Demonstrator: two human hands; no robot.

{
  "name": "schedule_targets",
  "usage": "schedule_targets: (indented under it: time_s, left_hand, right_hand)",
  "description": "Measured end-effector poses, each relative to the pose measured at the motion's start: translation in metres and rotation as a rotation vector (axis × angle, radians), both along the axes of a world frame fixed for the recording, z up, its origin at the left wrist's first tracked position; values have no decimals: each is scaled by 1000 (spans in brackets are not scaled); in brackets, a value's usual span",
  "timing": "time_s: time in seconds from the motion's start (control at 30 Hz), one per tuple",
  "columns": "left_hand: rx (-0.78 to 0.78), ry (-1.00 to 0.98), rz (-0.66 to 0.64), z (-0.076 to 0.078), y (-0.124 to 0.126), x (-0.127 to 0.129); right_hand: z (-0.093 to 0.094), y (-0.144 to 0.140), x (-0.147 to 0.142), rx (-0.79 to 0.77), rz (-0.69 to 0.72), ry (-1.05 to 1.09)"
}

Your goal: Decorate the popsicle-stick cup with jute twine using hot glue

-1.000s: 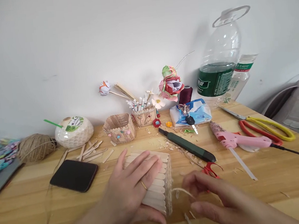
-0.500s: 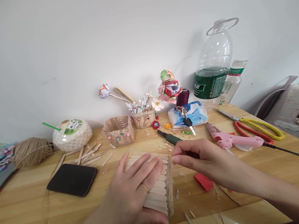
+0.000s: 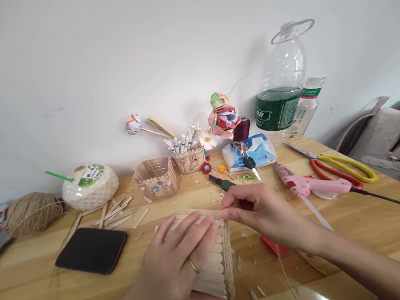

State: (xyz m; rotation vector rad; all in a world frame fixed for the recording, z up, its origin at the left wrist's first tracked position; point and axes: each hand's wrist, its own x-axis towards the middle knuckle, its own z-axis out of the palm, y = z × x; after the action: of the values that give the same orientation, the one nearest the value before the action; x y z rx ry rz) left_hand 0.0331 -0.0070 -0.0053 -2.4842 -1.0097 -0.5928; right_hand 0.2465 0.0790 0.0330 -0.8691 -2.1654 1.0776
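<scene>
Pale craft sticks lie side by side in a craft-stick panel (image 3: 211, 267), with jute twine (image 3: 228, 265) running along its right edge. My left hand (image 3: 182, 255) holds the panel, its fingers flat across the top and the thumb along the near side. At the far right corner, my right hand (image 3: 259, 215) is closed in a pinch on the twine against the edge. The fingertips hide the exact spot gripped. Below my right forearm trails a loose twine strand (image 3: 285, 274), near a red piece (image 3: 275, 246) partly covered by the hand.
A pink glue gun (image 3: 316, 185) and scissors (image 3: 350, 166) lie right. Behind are a decorated stick basket (image 3: 155, 180), tissue pack (image 3: 249, 152) and large bottle (image 3: 279, 95). A phone (image 3: 91, 251), loose sticks (image 3: 116, 213), a twine ball (image 3: 32, 213) and a coconut (image 3: 91, 191) are left.
The camera view has shifted slightly, moving the background left. My right hand stays pinched at the far corner, a little closer to the panel. My left hand keeps its hold.
</scene>
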Motion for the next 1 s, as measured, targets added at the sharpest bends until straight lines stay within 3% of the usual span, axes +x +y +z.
schedule_targets:
  time_s: [0.2,0.37,0.7,1.0]
  left_hand:
    - [6,-2,-12,-4,2,-3]
    - [42,1,-35,-5,2,-5]
    - [44,-26,11,-9,-2,-3]
    - [92,-23,27,-10,-7,-4]
  right_hand:
    - [-6,0,1,-145,6,43]
    - [-7,0,0,-176,2,41]
    - [-19,-1,2,-357,36,162]
    - [-23,2,-1,-388,-36,152]
